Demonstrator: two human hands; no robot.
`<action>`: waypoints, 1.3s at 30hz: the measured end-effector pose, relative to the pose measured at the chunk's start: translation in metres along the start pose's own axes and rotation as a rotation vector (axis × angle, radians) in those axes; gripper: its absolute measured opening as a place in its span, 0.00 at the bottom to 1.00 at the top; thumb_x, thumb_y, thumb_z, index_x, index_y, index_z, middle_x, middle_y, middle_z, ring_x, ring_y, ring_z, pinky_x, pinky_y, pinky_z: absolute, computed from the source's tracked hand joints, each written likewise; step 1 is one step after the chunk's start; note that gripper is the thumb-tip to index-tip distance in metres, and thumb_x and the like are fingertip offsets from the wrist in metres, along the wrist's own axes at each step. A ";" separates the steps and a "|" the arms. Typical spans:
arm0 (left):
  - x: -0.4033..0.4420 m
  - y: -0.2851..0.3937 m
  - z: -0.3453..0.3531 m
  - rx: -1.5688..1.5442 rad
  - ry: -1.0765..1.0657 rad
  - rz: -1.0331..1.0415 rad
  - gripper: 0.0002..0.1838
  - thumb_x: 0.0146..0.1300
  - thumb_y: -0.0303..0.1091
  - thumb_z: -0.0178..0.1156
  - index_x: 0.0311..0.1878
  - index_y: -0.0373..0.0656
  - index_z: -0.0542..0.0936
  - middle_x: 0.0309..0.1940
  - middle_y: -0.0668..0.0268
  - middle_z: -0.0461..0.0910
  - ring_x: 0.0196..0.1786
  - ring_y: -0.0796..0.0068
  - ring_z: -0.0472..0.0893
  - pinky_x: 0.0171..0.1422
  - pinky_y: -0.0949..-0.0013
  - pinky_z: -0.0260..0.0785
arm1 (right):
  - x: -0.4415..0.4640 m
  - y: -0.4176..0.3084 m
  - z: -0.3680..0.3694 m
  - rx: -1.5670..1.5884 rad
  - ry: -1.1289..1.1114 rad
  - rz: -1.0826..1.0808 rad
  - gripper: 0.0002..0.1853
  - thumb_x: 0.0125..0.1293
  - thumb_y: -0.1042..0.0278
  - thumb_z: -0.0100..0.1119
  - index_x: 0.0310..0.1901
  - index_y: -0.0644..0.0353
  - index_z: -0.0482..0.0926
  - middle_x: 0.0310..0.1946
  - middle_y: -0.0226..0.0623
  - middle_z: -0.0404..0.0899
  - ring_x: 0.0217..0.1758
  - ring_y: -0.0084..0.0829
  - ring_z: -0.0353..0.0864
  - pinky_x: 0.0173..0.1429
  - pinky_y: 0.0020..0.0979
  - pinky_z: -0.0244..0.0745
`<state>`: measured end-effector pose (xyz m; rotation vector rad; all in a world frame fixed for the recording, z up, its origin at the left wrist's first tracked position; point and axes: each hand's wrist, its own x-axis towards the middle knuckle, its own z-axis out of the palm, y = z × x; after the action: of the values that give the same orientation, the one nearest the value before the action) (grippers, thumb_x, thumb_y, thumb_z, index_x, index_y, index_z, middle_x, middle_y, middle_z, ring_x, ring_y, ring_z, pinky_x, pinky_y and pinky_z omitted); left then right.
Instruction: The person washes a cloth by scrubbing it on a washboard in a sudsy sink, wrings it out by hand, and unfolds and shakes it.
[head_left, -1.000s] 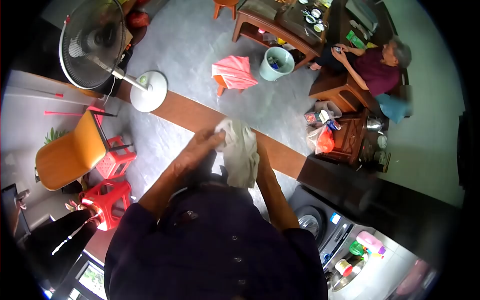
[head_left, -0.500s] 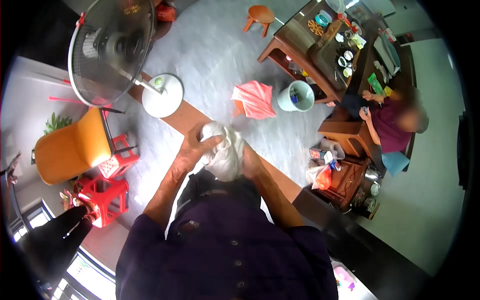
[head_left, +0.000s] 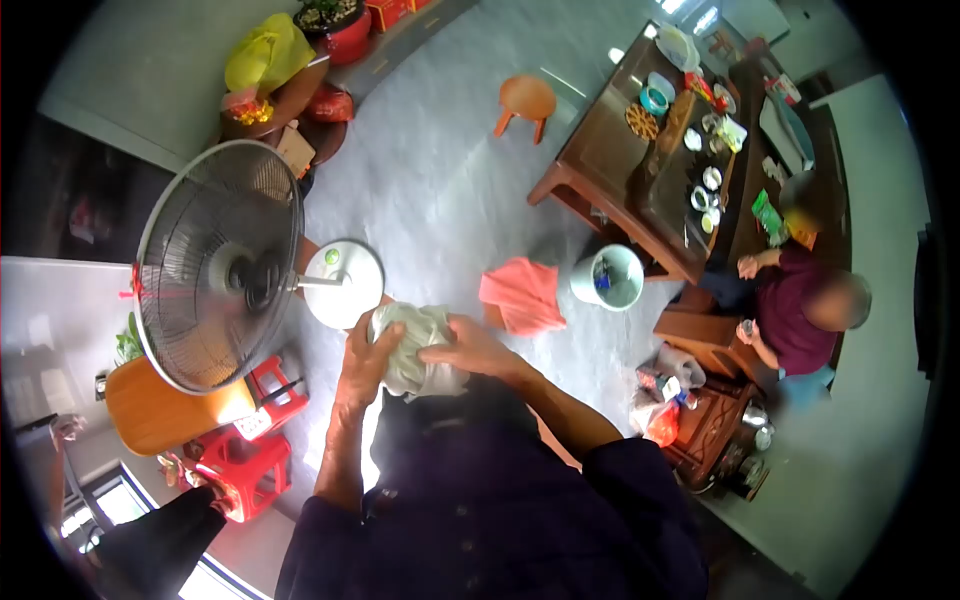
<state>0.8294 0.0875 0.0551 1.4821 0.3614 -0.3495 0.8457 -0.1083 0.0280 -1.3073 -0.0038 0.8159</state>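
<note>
A crumpled whitish cloth point(head_left: 415, 350) is bunched up in front of my body, between both hands. My left hand point(head_left: 367, 358) grips its left side, with the thumb lying over the front of the cloth. From the right, my right hand point(head_left: 472, 350) holds the cloth, its thumb and fingers pressed into the folds. The round white base of a standing fan point(head_left: 344, 284) is on the floor just beyond my left hand. Past my right hand, a pink cloth point(head_left: 524, 296) is draped over a small stool.
The fan's wire cage point(head_left: 220, 265) rises at the left. A pale bucket point(head_left: 607, 277) stands beside a wooden table point(head_left: 600, 165) with cups. Another person point(head_left: 800, 310) sits at the right. Red stools point(head_left: 245, 470) and an orange chair point(head_left: 165, 405) are at lower left; a round wooden stool point(head_left: 527, 97) is farther off.
The view has shifted, so the fan, bucket and table appear lower. The whitish cloth, still in both hands, looks more bunched, and my right hand has come round onto its near, visible side.
</note>
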 end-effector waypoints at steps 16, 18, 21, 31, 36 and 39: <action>0.220 0.118 -0.018 -0.618 -0.320 -0.124 0.31 0.61 0.27 0.65 0.68 0.34 0.68 0.56 0.58 0.77 0.58 0.68 0.78 0.65 0.64 0.71 | 0.176 -0.127 -0.118 -0.104 0.091 -0.010 0.24 0.72 0.57 0.54 0.62 0.65 0.74 0.55 0.41 0.79 0.55 0.30 0.78 0.62 0.34 0.71; 0.246 0.129 -0.015 -0.738 -0.334 -0.128 0.30 0.61 0.25 0.63 0.68 0.34 0.68 0.55 0.58 0.78 0.58 0.66 0.79 0.65 0.63 0.72 | 0.203 -0.142 -0.131 0.046 0.068 -0.025 0.23 0.76 0.57 0.46 0.63 0.65 0.73 0.56 0.41 0.78 0.56 0.31 0.77 0.63 0.35 0.72; 0.292 0.139 -0.011 -0.820 -0.340 -0.154 0.32 0.57 0.23 0.58 0.68 0.34 0.67 0.55 0.56 0.78 0.58 0.65 0.79 0.65 0.62 0.72 | 0.231 -0.183 -0.133 0.632 0.233 0.187 0.22 0.79 0.57 0.40 0.62 0.64 0.74 0.56 0.40 0.79 0.57 0.32 0.77 0.62 0.35 0.72; 0.445 0.220 0.019 -0.410 -0.210 -0.028 0.27 0.59 0.25 0.57 0.64 0.33 0.71 0.52 0.58 0.79 0.56 0.68 0.78 0.61 0.69 0.70 | 0.339 -0.260 -0.262 0.193 -0.067 0.052 0.25 0.69 0.54 0.58 0.60 0.66 0.74 0.49 0.35 0.81 0.51 0.25 0.79 0.55 0.29 0.74; 0.520 0.236 0.051 -0.248 -0.059 -0.049 0.25 0.60 0.23 0.58 0.63 0.32 0.72 0.53 0.58 0.79 0.54 0.69 0.79 0.61 0.67 0.72 | 0.388 -0.315 -0.302 -0.240 -0.036 -0.117 0.26 0.63 0.57 0.66 0.57 0.67 0.76 0.49 0.39 0.81 0.51 0.29 0.79 0.55 0.30 0.74; 0.556 0.257 0.063 -0.190 -0.088 -0.004 0.25 0.59 0.22 0.56 0.63 0.33 0.72 0.52 0.58 0.78 0.54 0.70 0.78 0.61 0.68 0.71 | 0.425 -0.315 -0.324 -0.418 0.091 -0.241 0.28 0.57 0.59 0.69 0.56 0.67 0.76 0.49 0.45 0.81 0.51 0.33 0.79 0.57 0.33 0.73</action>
<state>1.4429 0.0369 0.0432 1.2756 0.3186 -0.3725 1.4632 -0.1665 0.0141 -1.6990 -0.2670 0.5642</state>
